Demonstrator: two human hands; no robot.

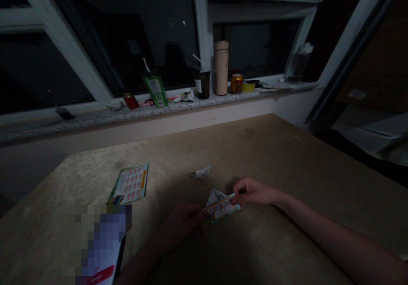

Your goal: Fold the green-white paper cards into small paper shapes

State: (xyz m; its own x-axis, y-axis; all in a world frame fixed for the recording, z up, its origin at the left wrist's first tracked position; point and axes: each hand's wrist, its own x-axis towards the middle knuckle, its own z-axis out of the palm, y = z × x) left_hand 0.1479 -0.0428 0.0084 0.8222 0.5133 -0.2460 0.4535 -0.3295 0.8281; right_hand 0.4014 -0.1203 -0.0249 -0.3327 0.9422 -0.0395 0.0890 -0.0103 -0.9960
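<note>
A partly folded sheet of printed paper (220, 207) is held just over the table, its top coming to a point and its lower part a printed band. My left hand (183, 223) pinches its left end between thumb and fingers. At the right end, my right hand (247, 190) grips the same sheet with thumb and fingertips. Just beyond lies a small folded paper piece (200, 173), shaped like a little boat. Off to the left, a flat printed sheet (130, 184) with rows of small red-and-white blocks rests on the table.
A blurred-out device with a lit screen (105, 251) stands at the near left of the brown table (255, 149). Along the granite sill (178, 106) are a red jar (130, 101), green drink pouch (156, 90), dark cup (203, 84), pink tumbler (221, 68) and gold can (236, 83).
</note>
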